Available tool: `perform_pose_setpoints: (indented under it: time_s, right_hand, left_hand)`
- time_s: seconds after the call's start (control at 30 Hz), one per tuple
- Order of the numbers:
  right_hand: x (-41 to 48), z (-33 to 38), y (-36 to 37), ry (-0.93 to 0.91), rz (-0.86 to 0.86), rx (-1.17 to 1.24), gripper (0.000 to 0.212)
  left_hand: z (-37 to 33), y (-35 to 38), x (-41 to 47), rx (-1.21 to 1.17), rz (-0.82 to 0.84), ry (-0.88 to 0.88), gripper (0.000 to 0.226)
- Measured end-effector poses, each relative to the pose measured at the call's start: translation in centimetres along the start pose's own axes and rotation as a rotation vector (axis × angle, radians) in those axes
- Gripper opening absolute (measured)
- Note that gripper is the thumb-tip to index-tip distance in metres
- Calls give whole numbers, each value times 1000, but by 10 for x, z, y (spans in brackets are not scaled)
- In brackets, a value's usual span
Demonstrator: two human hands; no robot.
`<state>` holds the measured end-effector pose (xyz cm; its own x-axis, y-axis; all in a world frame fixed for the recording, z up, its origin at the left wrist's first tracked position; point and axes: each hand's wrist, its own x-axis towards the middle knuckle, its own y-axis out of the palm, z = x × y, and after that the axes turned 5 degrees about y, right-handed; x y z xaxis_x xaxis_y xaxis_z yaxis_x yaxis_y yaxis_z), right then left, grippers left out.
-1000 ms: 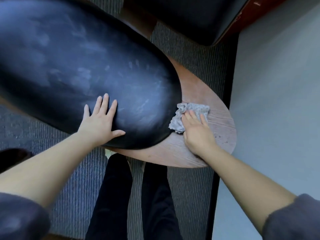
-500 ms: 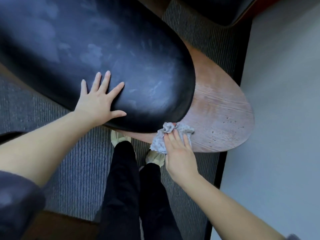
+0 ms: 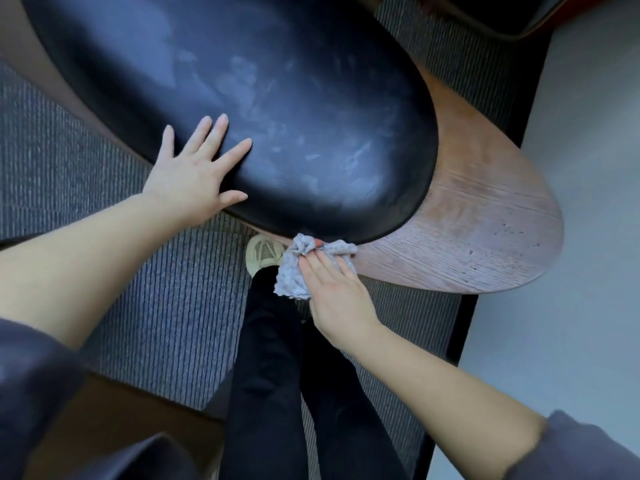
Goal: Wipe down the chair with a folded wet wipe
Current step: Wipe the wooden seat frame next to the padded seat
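Note:
The chair has a long black cushion [image 3: 277, 98] with pale wipe streaks, resting on a rounded wooden base [image 3: 485, 237]. My left hand [image 3: 194, 174] lies flat on the cushion's near edge, fingers spread, holding nothing. My right hand [image 3: 332, 292] presses a crumpled grey wet wipe [image 3: 294, 271] against the near rim of the wooden base, just under the cushion's rounded end. Part of the wipe hangs below the rim over my leg.
Striped grey carpet [image 3: 156, 323] covers the floor under the chair. My black-trousered legs [image 3: 277, 393] and a pale shoe [image 3: 263, 252] stand right below the base. A smooth grey floor [image 3: 571, 306] lies to the right. Another dark seat [image 3: 485, 15] shows at the top right.
My right hand has slid the wipe from the wooden base's top, beside the cushion's end, leftward along its near rim to under the cushion. My left hand stays on the cushion.

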<state>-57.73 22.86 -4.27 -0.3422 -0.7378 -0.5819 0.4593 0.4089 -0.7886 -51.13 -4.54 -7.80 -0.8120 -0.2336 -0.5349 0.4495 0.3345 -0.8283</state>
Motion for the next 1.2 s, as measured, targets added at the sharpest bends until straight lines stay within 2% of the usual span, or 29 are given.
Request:
perform_pose_setpoints:
  time_s: [0.2, 0.43, 0.77, 0.97, 1.1, 1.2]
  right_hand:
    - [23, 41, 11, 3, -15, 35, 57]
    - [41, 75, 20, 95, 8, 110, 62]
    - [53, 86, 18, 23, 49, 111, 59]
    - [13, 25, 3, 32, 83, -9, 61]
    - [-36, -54, -16, 201, 39, -115, 62]
    - [-38, -75, -33, 326, 74, -44, 62]
  left_hand:
    - [-1, -1, 1, -9, -4, 8, 78]
    - [-1, 0, 1, -14, -19, 22, 76]
    - [-2, -3, 2, -20, -2, 12, 76]
    - [-16, -11, 1, -67, 53, -64, 77]
    - [-46, -15, 1, -133, 92, -187, 81]
    - [-73, -16, 2, -142, 115, -180, 85]
